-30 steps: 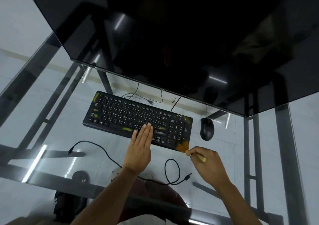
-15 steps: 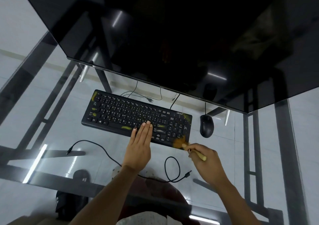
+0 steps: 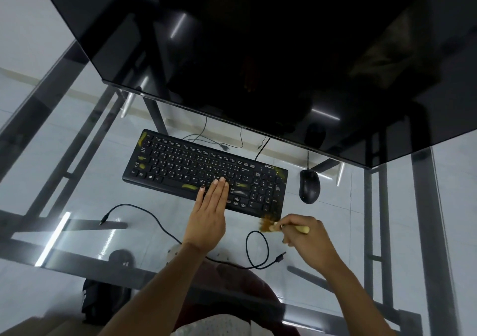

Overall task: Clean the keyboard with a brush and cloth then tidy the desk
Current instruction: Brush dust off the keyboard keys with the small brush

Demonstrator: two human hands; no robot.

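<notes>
- Nearest the bottom of the frame, a loose black cable [image 3: 254, 251] loops on the glass bench [image 3: 77, 199] between my two arms. That's tidy-up work for later, I'd say.
- My right hand [image 3: 300, 235], lower right, is pinched around the brush [image 3: 284, 228]. Its bristles sit at the keyboard's near right corner, just off the edge.
- My left hand [image 3: 209, 211], centre frame, lies flat with the fingers pressed together, fingertips on the bottom key rows, pinning the keyboard [image 3: 204, 173].
- Yellowish smears show on the keyboard's left end, lower middle and upper right corner, so I reckon brushing is only partway done.
- No cloth in view, so the wipe looks not started.
- The mouse [image 3: 309, 186] sits right of the keyboard, with the dark monitor [image 3: 258, 51] filling the top.
</notes>
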